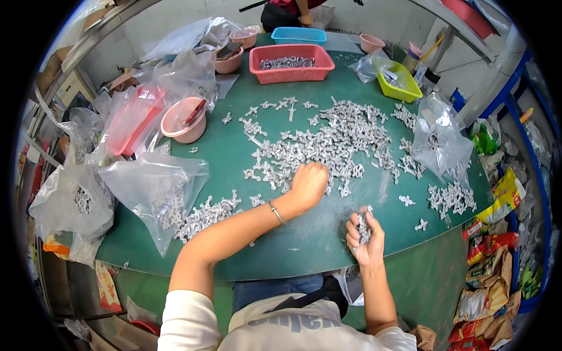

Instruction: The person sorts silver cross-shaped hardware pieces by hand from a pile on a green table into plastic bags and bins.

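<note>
A wide heap of small silver-grey metal parts [328, 140], knobbly and cross-shaped, spreads over the green table [304, 257]. At the heap's near edge is my left hand [309, 184], its fingers curled under and closed, with a bracelet on the wrist. Whatever it grips is hidden beneath the fingers. My right hand [367, 237] is turned palm up near the table's front edge, its fingers wrapped round a clump of the same metal parts [363, 229]. One part sticks up by the thumb tip.
Clear bags of parts stand at left [161, 187] and right [442, 140]. A red tray [293, 75] with parts, a blue tray [298, 36], a yellow-green basket [401, 88] and a pink bowl [184, 121] sit farther back. Another person's hand [306, 20] shows at the far side.
</note>
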A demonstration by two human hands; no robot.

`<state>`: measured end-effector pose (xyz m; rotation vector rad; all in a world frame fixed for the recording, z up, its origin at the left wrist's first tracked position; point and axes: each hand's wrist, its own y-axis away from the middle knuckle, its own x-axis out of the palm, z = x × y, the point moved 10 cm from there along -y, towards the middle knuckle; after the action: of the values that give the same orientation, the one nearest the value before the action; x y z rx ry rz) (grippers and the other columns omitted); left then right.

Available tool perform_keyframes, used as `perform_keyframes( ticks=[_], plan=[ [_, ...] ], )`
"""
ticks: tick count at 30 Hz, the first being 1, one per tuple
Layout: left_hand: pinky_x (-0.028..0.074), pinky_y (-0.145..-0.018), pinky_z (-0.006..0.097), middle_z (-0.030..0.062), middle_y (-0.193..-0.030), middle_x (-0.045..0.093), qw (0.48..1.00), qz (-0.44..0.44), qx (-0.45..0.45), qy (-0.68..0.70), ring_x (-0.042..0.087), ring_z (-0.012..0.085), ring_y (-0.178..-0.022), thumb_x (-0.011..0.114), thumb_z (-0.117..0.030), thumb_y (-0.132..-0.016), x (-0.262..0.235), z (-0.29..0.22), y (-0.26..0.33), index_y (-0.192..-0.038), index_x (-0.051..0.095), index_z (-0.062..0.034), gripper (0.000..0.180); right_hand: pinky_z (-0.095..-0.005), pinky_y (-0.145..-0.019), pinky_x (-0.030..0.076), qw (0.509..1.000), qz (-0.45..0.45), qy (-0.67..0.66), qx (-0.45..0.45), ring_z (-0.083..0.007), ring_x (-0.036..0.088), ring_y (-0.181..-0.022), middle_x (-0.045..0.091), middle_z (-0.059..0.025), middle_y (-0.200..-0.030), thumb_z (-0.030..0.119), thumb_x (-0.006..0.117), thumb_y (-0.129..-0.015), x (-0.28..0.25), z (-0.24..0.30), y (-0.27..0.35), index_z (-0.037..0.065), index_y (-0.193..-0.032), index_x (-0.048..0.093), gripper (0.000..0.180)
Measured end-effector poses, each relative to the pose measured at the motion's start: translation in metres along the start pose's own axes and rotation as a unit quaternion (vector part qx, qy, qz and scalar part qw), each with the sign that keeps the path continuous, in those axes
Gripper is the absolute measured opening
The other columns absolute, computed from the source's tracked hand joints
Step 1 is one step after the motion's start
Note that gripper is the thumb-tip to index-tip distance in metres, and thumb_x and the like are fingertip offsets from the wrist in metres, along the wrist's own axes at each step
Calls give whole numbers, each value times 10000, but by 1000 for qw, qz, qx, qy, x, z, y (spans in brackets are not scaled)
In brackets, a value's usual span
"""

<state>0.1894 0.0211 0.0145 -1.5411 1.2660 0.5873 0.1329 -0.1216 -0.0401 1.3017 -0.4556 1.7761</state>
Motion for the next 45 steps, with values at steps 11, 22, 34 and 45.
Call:
perform_keyframes(
  ticks=[11, 22, 34, 45],
  plan=[
    [460, -704, 226, 2, -886, 596, 751, -3, -237, 616, 547, 77, -801, 597, -119, -862, -42, 26, 42, -989, 601, -21, 161, -223, -409, 385, 991, -23, 129, -20, -136, 486, -580, 535, -78, -860, 151, 538, -894, 1, 7, 3, 58, -904, 517, 96],
    [461, -644, 230, 34, -854, 624, 710, 47, -247, 658, 568, 91, -762, 609, -122, -862, -52, -13, 87, -1004, 617, 15, 198, -203, -455, 416, 915, 26, 376, -141, -83, 509, -552, 532, -25, -769, 87, 593, -860, 78, 5, 6, -59, -1104, 550, 288],
    [483, -750, 257, 53, -972, 602, 717, 28, -214, 663, 571, 124, -875, 598, -57, -850, -65, -30, 92, -1092, 582, 17, 254, -231, -441, 427, 918, 22, 369, -144, -114, 525, -512, 567, -78, -685, 35, 571, -857, 77, 7, 14, -44, -928, 578, 107],
    [484, -728, 271, 91, -903, 612, 890, -21, -60, 450, 593, 167, -819, 635, 43, -778, -96, -51, 95, -964, 628, 34, 186, -232, -420, 421, 954, 20, 283, -94, -131, 536, -514, 575, -100, -705, 106, 559, -886, 77, -3, 21, -35, -861, 550, 144]
  ],
)
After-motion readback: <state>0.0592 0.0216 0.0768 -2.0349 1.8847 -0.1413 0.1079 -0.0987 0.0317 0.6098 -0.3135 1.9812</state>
